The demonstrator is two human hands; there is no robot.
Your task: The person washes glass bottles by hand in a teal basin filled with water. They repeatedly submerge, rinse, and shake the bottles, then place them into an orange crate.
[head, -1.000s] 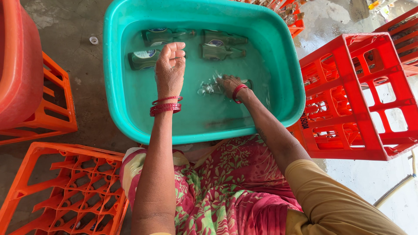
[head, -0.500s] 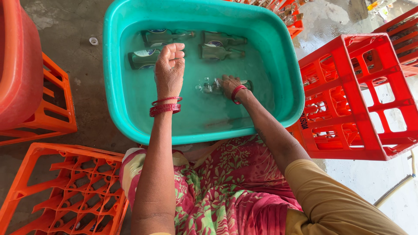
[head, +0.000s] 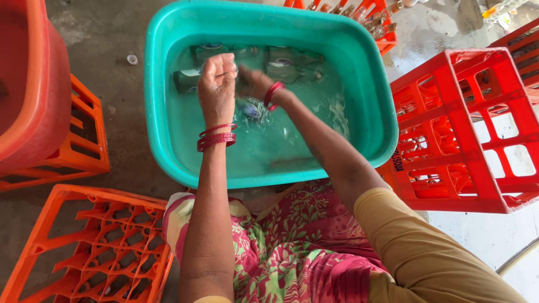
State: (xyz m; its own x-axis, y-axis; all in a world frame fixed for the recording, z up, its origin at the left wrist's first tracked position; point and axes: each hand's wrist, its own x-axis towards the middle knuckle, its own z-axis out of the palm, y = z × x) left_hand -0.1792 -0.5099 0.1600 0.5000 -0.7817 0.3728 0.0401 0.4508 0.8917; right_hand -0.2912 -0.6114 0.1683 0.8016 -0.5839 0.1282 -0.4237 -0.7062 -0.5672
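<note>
Over teal plastic tub (head: 168,129) — glass bottle (head: 250,109) held btwn both hands at water surface; left hand (head: 218,84) fisted abv it, right hand (head: 255,84) gripping, blurred. Tub smooth, rounded.

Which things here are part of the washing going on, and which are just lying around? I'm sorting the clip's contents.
In use: left hand, right hand, a bottle between them, blurred; the teal tub of water; sunken bottles.

Lying about: orange crate, red crate, bottle cap, red-orange tub.
</note>
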